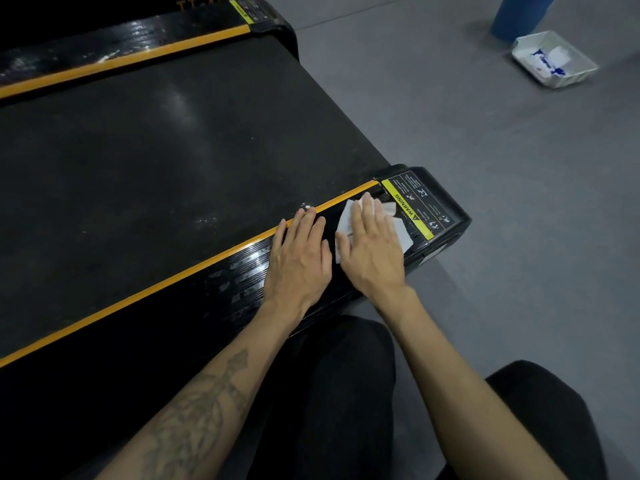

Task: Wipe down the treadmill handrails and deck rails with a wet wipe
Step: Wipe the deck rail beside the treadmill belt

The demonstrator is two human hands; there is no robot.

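Observation:
The near deck rail (235, 275) of the treadmill is black and ribbed, with a yellow strip along its inner edge. My right hand (372, 247) lies flat, fingers straight, pressing a white wet wipe (401, 232) onto the rail's rear end, beside the yellow WARNING label (410, 211). Beside it on the left, my left hand (298, 258) rests flat on the same rail, fingertips reaching the yellow strip. Across the black belt (166, 150) runs the far deck rail (114, 46). The handrails are out of view.
Grey floor surrounds the treadmill's rear end. At the upper right a white wipe packet (554, 58) with blue print lies on the floor, next to a blue cylindrical object (519, 12). My knees in black trousers (346, 393) are in the foreground.

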